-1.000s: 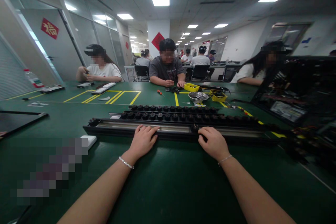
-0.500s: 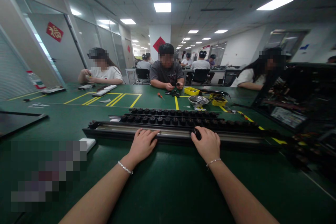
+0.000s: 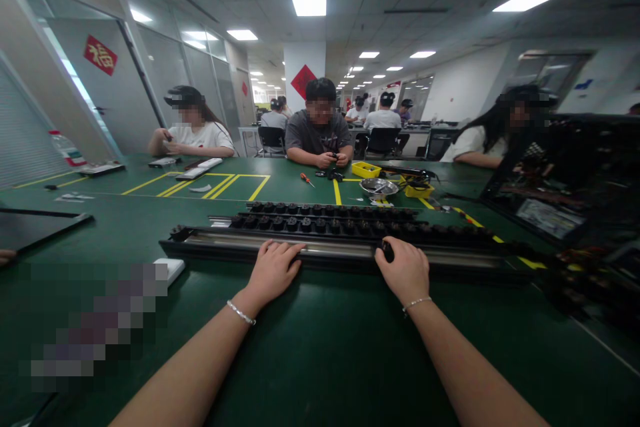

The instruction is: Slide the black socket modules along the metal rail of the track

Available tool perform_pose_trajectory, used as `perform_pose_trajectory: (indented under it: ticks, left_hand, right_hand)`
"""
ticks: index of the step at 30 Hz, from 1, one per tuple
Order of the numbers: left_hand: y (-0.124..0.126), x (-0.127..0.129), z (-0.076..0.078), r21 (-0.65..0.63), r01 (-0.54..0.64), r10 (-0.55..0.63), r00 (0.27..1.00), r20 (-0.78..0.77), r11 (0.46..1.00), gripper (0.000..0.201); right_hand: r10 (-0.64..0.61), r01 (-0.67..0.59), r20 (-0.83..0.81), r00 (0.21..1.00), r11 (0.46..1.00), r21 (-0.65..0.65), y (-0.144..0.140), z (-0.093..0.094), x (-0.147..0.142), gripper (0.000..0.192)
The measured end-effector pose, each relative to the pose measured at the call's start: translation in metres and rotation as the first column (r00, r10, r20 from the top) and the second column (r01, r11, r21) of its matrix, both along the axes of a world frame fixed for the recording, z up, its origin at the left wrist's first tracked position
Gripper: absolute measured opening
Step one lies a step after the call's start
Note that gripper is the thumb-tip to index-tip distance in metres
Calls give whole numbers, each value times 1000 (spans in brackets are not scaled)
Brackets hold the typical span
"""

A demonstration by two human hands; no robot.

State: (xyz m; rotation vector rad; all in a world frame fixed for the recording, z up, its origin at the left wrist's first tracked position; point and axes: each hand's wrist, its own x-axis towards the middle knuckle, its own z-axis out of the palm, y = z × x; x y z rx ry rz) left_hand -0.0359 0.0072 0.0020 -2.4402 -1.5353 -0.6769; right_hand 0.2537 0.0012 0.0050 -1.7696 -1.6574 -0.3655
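The right hand (image 3: 406,273) has its fingers curled over a small black knob (image 3: 387,252) that sits on the long rail (image 3: 325,250), and the grip looks closed around that knob, the thumb tucked out of sight. The left hand (image 3: 273,270) lies flat and open on the same rail, fingers spread across its silver strip, pressing down on it and holding nothing.

The rail lies crosswise on the green desk (image 3: 320,353), right in front of the person. Its silver strip is bare on both sides of the knob, so by my reckoning this one knob is the only piece on it, and the greater part of the length is yet to be filled, if filling is what the work is.

Just behind the rail lie two more rails (image 3: 330,217), each lined end to end with black knobs; those look finished. Left of the rail, touching the desk, is a small white block (image 3: 170,269). Farther behind the rail stand a metal bowl (image 3: 379,187) and two yellow trays (image 3: 365,169), with a red-handled screwdriver (image 3: 306,179) near them. Beyond these, other people sit at the far edge of the desk, busy with small parts in their own hands.
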Motion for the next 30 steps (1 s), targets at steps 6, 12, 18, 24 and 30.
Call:
perform_pose_trajectory:
  ticks: [6,12,18,24,30]
  left_hand:
    - [1,-1,-1,0,-2,2,1000,-3,1000,35]
    - [1,-1,-1,8,2,-2,1000,-2,1000,35]
    - [1,-1,-2,10,-1,1,1000,3,1000,35]
    - [2,-1,-1,2,-1,1,1000,-8,1000,35]
    - [2,-1,-2,2,-5,5,1000,-7,1000,36]
  right_hand:
    - [18,-18,17,1000,1000,26,0,-1,4,31]
    - [6,-6,17,1000,1000,14,0,0,9,30]
    - [4,-5,29,1000,1000,21,0,0,11,29]
    - [0,0,31,1000,1000,1,0,1,11,30]
    - [5,-5,21,1000,1000,0,1,0,13,29]
